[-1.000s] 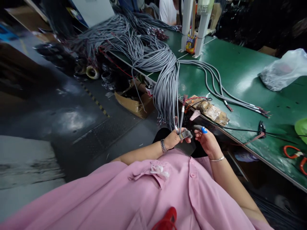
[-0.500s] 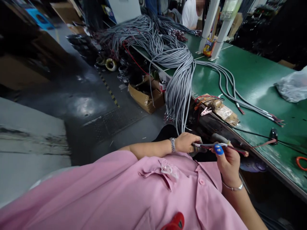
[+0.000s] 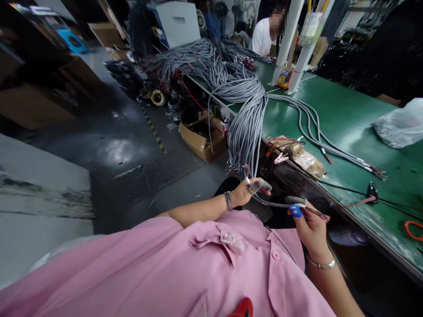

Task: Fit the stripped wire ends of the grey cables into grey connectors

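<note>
Both hands pinched one grey cable (image 3: 272,204), lying left to right between left hand (image 3: 246,192) and right hand (image 3: 309,222).

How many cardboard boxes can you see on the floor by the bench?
1: an open cardboard box left of the hanging cable bundle. Flat cardboard lies further back; more boxes may be hidden.

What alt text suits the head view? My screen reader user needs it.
A person in a pink shirt holds one grey cable between left hand and right hand, beside a grey cable bundle hanging off a green workbench.
</note>
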Available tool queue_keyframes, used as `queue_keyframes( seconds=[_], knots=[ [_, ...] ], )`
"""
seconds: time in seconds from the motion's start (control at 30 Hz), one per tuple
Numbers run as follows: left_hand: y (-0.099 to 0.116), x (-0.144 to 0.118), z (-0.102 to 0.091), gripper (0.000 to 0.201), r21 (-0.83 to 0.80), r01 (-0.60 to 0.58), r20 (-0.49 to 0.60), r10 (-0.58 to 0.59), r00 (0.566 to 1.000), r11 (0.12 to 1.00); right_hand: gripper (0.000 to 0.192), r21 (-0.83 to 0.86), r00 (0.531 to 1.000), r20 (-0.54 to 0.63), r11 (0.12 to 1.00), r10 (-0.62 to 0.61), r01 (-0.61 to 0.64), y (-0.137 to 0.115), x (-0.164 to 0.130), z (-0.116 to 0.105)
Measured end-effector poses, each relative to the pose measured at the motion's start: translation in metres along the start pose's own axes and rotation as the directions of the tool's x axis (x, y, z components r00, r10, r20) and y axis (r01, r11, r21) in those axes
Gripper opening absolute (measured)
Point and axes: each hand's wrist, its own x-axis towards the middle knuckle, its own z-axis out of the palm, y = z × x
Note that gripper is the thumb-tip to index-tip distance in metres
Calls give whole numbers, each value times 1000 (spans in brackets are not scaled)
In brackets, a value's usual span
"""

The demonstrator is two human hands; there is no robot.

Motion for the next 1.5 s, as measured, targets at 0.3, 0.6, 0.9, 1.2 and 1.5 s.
queue_keyframes(
  seconds=[0.3,0.6,0.9,1.2,1.5],
  knots=[
    [29,14,7,43,-69,80,-186,-91,978,994,23,126,950,274,974,149,-189,20,27,36],
    [16,20,4,44,-59,274,112,-266,957,960,34,600,748,496,449,441,-662,29,39,71],
    [2,28,-3,37,-245,384,1,-396,918,890,38,510,664,568,425,486,-748,34,51,79],
    [-4,30,-12,36,-136,414,-130,-431,893,900,29,470,871,188,737,454,-486,20,72,64],
    [-2,26,-11,37,171,375,-102,-362,927,911,22,509,856,142,705,497,-494,23,69,73]
  ],
)
